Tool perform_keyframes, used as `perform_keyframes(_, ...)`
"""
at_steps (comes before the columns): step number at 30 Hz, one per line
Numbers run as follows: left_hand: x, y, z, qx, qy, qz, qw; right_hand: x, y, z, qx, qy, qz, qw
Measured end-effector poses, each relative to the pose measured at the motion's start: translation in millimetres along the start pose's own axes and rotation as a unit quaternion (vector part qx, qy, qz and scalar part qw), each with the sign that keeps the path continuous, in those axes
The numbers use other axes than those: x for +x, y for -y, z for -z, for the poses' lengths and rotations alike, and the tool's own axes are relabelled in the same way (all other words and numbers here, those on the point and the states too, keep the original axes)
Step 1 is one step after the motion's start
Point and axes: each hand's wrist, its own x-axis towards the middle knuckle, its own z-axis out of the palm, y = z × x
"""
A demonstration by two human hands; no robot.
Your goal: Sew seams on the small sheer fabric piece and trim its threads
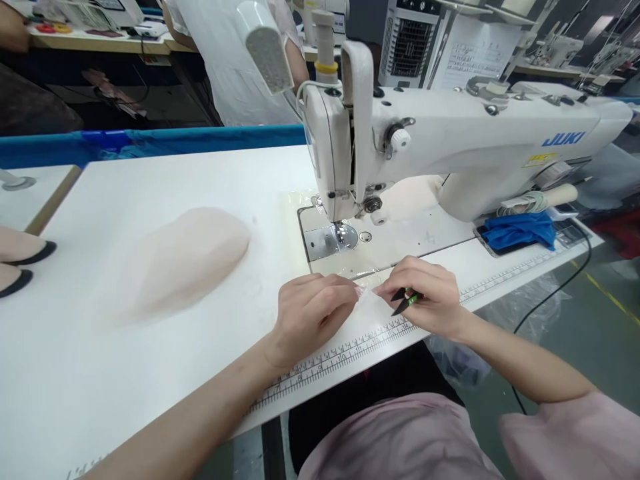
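Note:
Close to the table's front edge, my left hand (315,317) is closed, its fingertips pinching one side of a small thin whitish piece (367,299), perhaps fabric. My right hand (425,293) pinches the other side, so the piece spans the gap between both hands. Tucked in my right hand are thread snips (407,300) with dark blades and a green part. Just beyond the hands stands a white sewing machine (450,133), its needle area (340,230) over a metal plate. A thin pale beige fabric piece (195,260) lies on the table left of my hands.
A printed ruler (345,357) runs along the white table's (270,173) front edge. Blue cloth (520,231) and a wound cord (525,203) lie at the right. Dark-edged beige pieces (25,257) sit at far left. A person in white (220,60) is behind the table.

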Motion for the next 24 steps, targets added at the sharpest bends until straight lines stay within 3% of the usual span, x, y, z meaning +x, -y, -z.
perform_keyframes(18,-2.8,1.9,-2.5,0.012,-0.004,0.013,1.0,0.7,5.4,-7.9,0.002,0.003,-0.01,1.0)
perform_keyframes(24,-3.7,1.9,-2.6,0.001,-0.01,0.017,1.0,0.9,6.5,-11.2,-0.035,0.022,0.022,0.999)
